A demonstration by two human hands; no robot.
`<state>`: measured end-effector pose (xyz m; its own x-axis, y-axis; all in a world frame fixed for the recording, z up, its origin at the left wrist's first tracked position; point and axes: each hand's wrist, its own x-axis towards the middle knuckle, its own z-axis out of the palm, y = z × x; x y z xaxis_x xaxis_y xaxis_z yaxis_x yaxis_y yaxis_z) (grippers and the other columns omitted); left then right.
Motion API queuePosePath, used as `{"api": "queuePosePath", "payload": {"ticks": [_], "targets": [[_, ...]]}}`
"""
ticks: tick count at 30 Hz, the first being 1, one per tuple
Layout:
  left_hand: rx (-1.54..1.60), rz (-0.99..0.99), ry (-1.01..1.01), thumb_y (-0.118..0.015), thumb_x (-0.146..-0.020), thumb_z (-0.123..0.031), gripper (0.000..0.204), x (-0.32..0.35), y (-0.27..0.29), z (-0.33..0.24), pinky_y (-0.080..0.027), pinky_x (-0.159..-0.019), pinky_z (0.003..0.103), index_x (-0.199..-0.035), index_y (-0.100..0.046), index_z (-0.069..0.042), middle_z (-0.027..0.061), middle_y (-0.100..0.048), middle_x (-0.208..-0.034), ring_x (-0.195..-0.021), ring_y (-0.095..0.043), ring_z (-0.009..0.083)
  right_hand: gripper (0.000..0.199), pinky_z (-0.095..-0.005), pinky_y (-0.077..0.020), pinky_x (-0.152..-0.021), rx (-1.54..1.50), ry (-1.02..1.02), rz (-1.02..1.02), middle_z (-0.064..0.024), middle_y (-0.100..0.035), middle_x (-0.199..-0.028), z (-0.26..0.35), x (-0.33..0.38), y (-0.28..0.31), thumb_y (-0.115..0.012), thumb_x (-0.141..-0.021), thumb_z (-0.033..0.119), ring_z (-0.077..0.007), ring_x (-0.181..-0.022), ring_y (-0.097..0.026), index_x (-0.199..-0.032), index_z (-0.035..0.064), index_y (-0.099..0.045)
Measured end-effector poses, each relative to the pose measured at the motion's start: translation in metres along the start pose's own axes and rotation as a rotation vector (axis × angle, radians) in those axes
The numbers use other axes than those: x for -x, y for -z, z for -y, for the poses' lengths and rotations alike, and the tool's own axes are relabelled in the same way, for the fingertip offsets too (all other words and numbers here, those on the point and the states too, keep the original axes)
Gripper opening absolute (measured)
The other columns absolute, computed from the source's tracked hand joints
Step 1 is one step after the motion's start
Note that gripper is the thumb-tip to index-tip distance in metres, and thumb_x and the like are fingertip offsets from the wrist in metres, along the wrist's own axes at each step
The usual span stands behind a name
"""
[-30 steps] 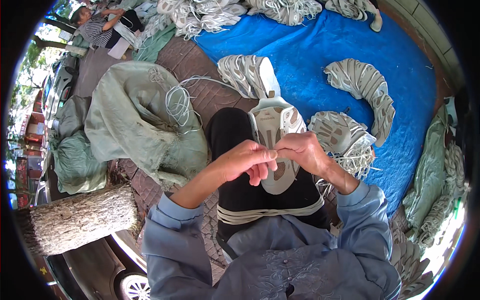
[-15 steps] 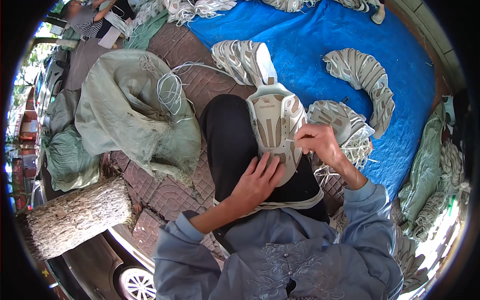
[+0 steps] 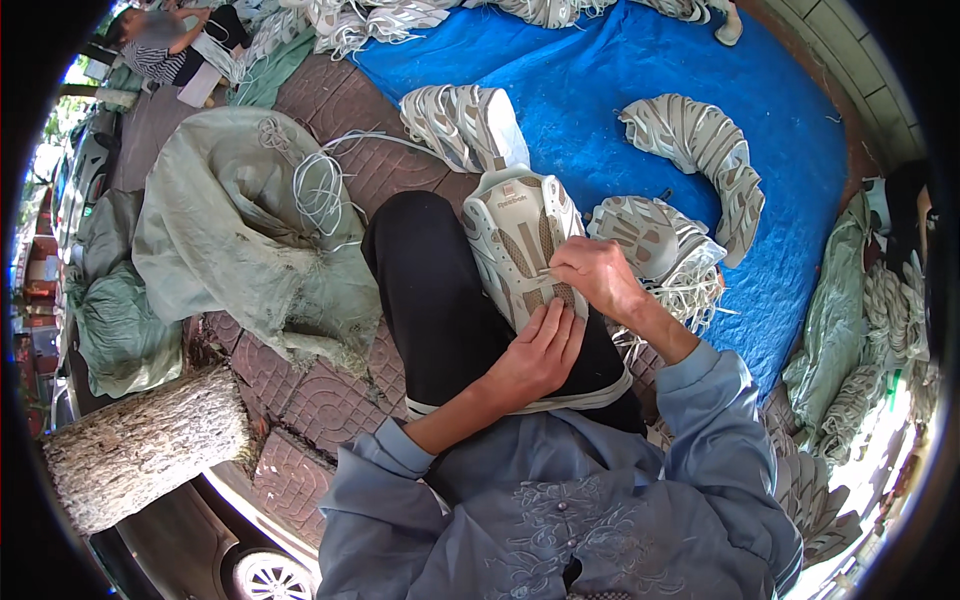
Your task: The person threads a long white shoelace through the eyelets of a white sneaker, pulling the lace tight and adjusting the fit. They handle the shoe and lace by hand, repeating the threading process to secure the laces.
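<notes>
A beige and white shoe upper [image 3: 515,215] lies across my dark-trousered thigh, its toe toward me. My left hand [image 3: 540,350] presses down on its toe end, fingers close together and tips near the lowest eyelets. Over the right eyelet row, my right hand [image 3: 597,275] is closed in a pinch. A short bit of white shoelace [image 3: 543,272] shows at those fingertips, running across the tongue. What lies under the left palm is hidden.
Nested stacks of shoe uppers lie on the blue tarp [image 3: 790,150], one a curved row [image 3: 700,140]. Beside my right hand sits a bundle with loose laces [image 3: 690,295]. To the left are a sack [image 3: 220,230], white cord [image 3: 320,190] and a log [image 3: 150,450]. Another person sits far left.
The view has shifted slightly. My left hand has slid up the toe with its fingers drawn together, and my right hand has moved inward over the tongue, nearer the left fingertips.
</notes>
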<state>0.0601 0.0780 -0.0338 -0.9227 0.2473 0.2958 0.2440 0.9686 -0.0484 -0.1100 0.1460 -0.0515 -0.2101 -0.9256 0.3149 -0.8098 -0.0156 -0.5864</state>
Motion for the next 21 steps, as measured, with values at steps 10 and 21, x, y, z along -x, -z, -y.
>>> {"api": "queuePosePath", "payload": {"ticks": [10, 21], "targets": [[0.038, -0.036, 0.050, -0.049, -0.071, -0.013, 0.037, 0.007, -0.004, 0.001, -0.040, -0.089, 0.040, -0.104, -0.053, 0.005, 0.0186, -0.054, -0.103, -0.106, -0.048, 0.0326, 0.005, -0.0303, -0.0454, -0.053, 0.128, 0.094, 0.026, -0.0047, -0.053, -0.068, 0.001, -0.006, 0.000, -0.057, -0.065, 0.005, -0.0202, -0.064, -0.055, -0.068, 0.0031, -0.054], [0.045, -0.057, 0.101, -0.049, -0.073, -0.013, 0.035, 0.006, -0.007, -0.001, -0.039, -0.090, 0.039, -0.103, -0.054, 0.003, 0.0168, -0.054, -0.104, -0.106, -0.048, 0.0310, 0.005, -0.0310, -0.0439, -0.053, -0.111, -0.132, -0.063, -0.0071, -0.053, -0.065, 0.006, -0.006, -0.010, -0.057, -0.067, 0.005, -0.0224, -0.060, -0.054, -0.068, 0.0019, -0.053]]}}
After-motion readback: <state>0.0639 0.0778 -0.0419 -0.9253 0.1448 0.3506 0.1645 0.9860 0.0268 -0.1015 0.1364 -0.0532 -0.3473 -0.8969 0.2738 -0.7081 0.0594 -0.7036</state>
